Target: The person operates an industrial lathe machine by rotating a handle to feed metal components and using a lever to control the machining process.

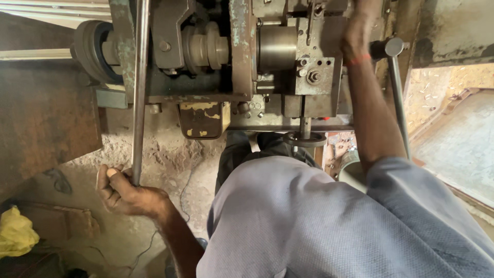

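— Where is the rod, and do you have it?

— Your left hand (pixel 126 194) is clenched round the lower end of the long steel rod (pixel 139 92), which runs up against the left side of the machine (pixel 242 62). Your right hand (pixel 357 33) rests high on the machine's head, beside the lever (pixel 397 87); I cannot tell its grip.

— How far along?

— Rod seems only held, not yet fed, I judge.

— Any labels?

— Only a chipped yellow plate (pixel 201 119) under the machine, and a yellow cloth (pixel 15 232) at lower left.

A yellow cloth (pixel 16 232) lies low at the left, a pulley (pixel 91 49) sits above, and a handwheel (pixel 305 138) hangs mid-frame.
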